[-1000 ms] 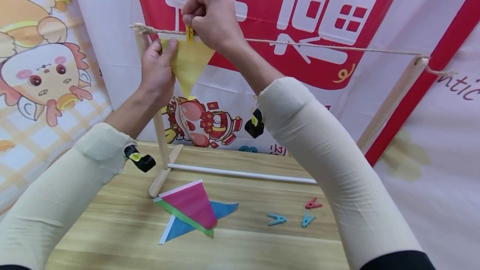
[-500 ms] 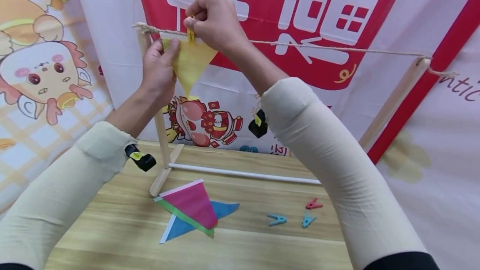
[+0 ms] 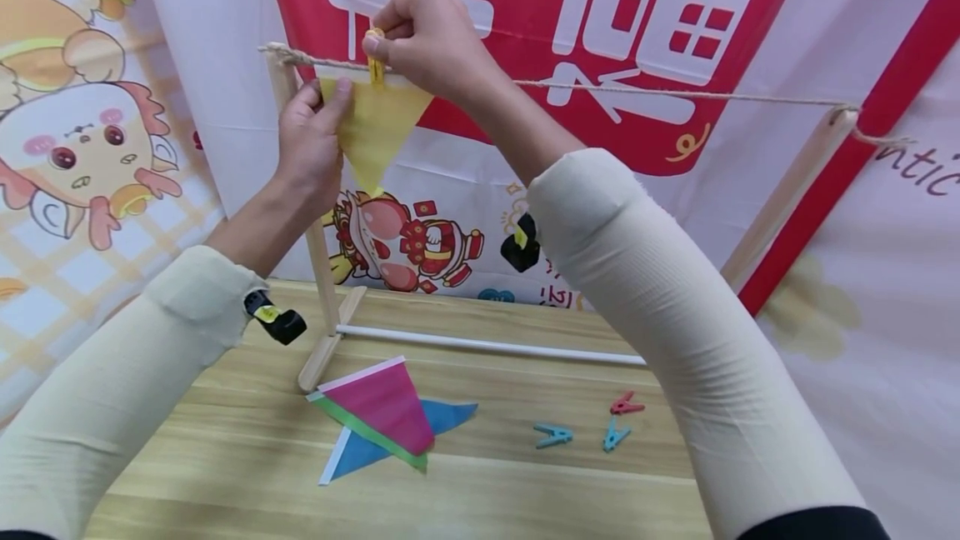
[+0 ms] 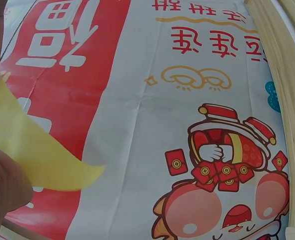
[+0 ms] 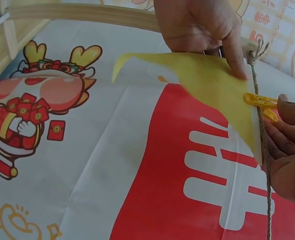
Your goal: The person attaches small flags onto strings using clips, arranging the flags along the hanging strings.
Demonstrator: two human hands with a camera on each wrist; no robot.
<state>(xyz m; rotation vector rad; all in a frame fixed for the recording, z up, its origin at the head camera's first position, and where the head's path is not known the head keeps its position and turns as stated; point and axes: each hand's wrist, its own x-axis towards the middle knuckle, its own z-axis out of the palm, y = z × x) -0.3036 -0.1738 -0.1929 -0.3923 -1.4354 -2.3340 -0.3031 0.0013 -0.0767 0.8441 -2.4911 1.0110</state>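
Note:
A yellow triangular flag [image 3: 384, 119] with a white top band hangs point down at the left part of a twine line [image 3: 675, 93]. My left hand [image 3: 309, 136] pinches its upper left corner between thumb and fingers. My right hand [image 3: 438, 44] pinches the handles of a yellow clothespin [image 3: 377, 65]. In the right wrist view, the clothespin [image 5: 260, 100] crosses the twine [image 5: 266, 150], its tip over the flag's white band. Only the flag's lower part [image 4: 37, 150] and a bit of each hand show in the left wrist view.
The twine runs between two wooden posts [image 3: 321, 273] joined low down by a white rod [image 3: 487, 346]. On the table [image 3: 247, 473] lie overlapping pink [image 3: 382, 407], green and blue flags [image 3: 450, 417]. Two blue clothespins [image 3: 553, 436] and a red clothespin [image 3: 627, 402] lie to their right. A printed cloth hangs behind.
My right fingers have shifted slightly on the yellow clothespin, whose handle ends now show above the thumb. The left hand and yellow flag stay nearly in place.

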